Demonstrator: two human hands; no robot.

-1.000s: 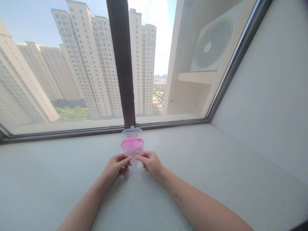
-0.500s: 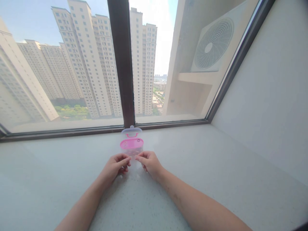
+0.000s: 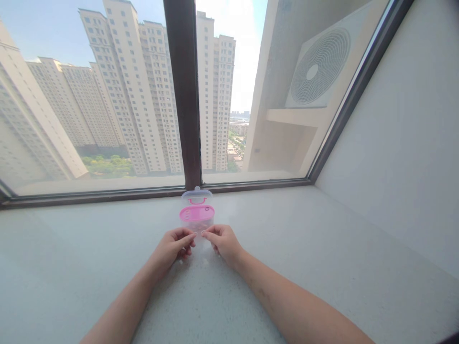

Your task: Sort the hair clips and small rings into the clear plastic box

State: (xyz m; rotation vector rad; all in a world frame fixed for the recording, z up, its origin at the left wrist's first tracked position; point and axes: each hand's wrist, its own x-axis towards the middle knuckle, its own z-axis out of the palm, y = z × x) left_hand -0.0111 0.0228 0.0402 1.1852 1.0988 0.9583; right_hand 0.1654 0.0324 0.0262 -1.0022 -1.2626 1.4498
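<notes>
My left hand is closed in a pinch, thumb against index finger, just in front of a small clear plastic box. My right hand pinches the same way, its fingertips a short gap from the left ones. Something tiny and pale shows at both fingertips, too small to name. The plastic box has a pink inner tray with small holes on top. Its clear lid, fitted with a pink handle, stands raised behind. My hands partly cover the box's lower front.
The box stands on a pale speckled sill, close to a dark window frame. A white wall rises on the right. Beyond the glass are tall buildings and an air conditioner unit.
The view has shifted very slightly. Both hands keep their pinch in nearly the same place, and the box stays put.
</notes>
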